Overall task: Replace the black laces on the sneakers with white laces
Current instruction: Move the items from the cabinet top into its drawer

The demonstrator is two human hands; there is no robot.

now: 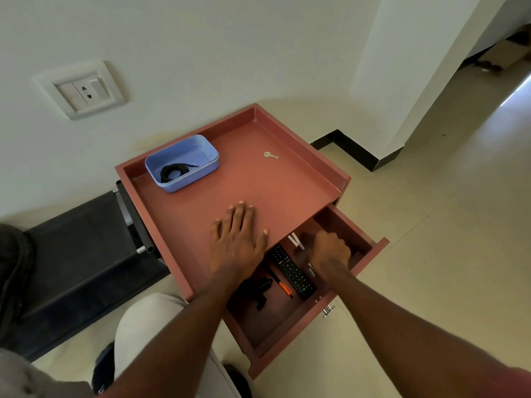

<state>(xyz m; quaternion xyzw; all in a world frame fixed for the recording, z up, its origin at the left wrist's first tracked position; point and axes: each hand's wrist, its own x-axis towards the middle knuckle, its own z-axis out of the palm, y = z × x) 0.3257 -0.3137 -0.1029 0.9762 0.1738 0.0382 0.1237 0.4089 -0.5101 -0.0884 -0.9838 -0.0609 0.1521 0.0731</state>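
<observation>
The left hand (237, 237) lies flat on the reddish cabinet top (287, 185), fingers straight and spread, holding nothing. The right hand (327, 249) reaches into the open drawer (370, 248) below, fingers curled; whether it grips anything cannot be told, as the hand hides its own fingertips. Two white strips (296, 241), possibly the white laces, show just beside it. A black remote (291, 271) and an orange-tipped pen (283, 285) lie in the drawer. The coiled black lace (173, 170) sits in a blue tub (207, 165) on the top, well apart from a small key (270, 155).
</observation>
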